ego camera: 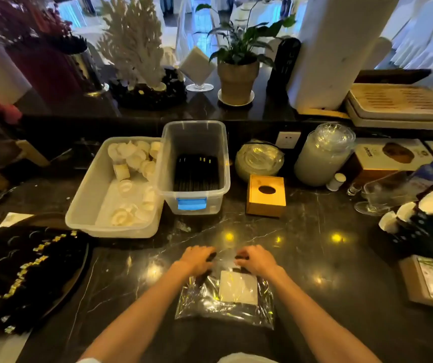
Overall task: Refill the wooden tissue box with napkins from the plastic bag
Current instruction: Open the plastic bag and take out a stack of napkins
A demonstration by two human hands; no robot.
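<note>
Napkins (238, 287): a white stack is lying flat inside the plastic bag, right in front of the person.
Plastic bag (224, 302): it is see-through and crinkly, and it is lying on the dark counter (315, 258) between the two arms. Its far end is reaching up under the hands.
Left hand (196, 258): it is curling its fingers down and gripping the far left edge of the bag.
Right hand (256, 259): it is curling the same way and gripping the far right edge of the bag. The two hands are sitting close, with a small gap between them.
Wooden tissue box (266, 196): it is standing farther back and a bit to the right, well apart from the hands. Its top is showing a dark oval hole. I cannot tell what is inside.
Clear bin (194, 169): it is sitting just left of the box, holding dark sticks and showing a blue latch.
White tub (115, 189): it is touching the clear bin's left side and holding small white cups.
Dark tray (26, 271): it is sitting at the far left, full of black wrapped things.
Potted plant (237, 74): it is growing on the high shelf at the back.
</note>
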